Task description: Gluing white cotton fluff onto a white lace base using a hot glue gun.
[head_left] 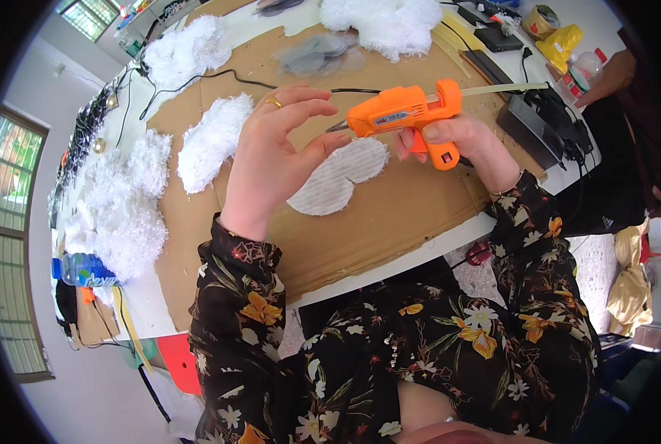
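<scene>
My right hand (467, 139) is closed round the grip of an orange glue gun (398, 109), held above the cardboard with its nozzle to the left. A long pale glue stick (504, 87) juts from the gun's back end. Close to the nozzle, my left hand (277, 144) has its fingers spread and nothing visible in them; its thumb comes near the tip, and I cannot tell whether they touch. Below both hands lies a flat, cloud-shaped white piece with a ribbed surface (332, 185), partly covered by my left hand. A fluffy white cloud shape (213, 140) rests left of that hand.
A brown cardboard sheet (390, 229) covers much of the white table. More white fluff (123, 211) is heaped at the left beside a plastic bottle (86, 270). Grey translucent discs (319, 53) lie at the back. At right are a black box (529, 132), cables and another person's arm (612, 78).
</scene>
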### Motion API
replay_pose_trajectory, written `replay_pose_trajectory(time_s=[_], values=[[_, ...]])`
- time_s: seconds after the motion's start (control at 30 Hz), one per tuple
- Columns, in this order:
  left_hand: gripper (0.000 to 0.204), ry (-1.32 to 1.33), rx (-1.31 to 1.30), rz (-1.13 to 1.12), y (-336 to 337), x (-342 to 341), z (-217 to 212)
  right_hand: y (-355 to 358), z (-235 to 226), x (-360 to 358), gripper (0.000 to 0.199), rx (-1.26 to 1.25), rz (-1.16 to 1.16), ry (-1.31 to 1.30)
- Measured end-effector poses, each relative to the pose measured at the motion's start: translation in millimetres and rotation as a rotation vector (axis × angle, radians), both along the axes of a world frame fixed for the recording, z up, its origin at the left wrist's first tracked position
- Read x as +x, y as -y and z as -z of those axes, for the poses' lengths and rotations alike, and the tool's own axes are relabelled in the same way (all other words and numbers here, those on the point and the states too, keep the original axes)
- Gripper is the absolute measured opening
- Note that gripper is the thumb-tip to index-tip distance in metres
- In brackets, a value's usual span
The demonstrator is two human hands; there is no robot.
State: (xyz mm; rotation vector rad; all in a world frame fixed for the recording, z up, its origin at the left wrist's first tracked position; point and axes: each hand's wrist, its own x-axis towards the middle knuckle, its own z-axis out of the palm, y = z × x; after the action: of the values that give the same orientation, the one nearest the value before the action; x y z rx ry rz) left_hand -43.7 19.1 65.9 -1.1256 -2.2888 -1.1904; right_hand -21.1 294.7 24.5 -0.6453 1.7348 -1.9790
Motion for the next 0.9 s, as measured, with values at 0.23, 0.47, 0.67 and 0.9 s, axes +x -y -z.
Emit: replay_pose_trajectory(time_s=[0.23, 0.47, 0.67, 0.9], values=[[0.020, 0.096, 0.001, 0.080, -12, -11, 0, -3, 4, -6, 0.048, -0.040, 0.026, -0.014], [0.013, 0.030, 0.072, 0.048, -29, -3, -1, -14, 6, -4, 0.049, -0.036, 0.033, -0.011], [0.007, -0.253, 0.043, 0.006, -21, -7, 7, 1, -1, 0, 0.047, -0.001, 0.078, -0.029], [0.011, -0.170, 0.310, -0.040, -17, -2, 0, 2, -3, -2, 0.049, 0.060, 0.161, -0.068]])
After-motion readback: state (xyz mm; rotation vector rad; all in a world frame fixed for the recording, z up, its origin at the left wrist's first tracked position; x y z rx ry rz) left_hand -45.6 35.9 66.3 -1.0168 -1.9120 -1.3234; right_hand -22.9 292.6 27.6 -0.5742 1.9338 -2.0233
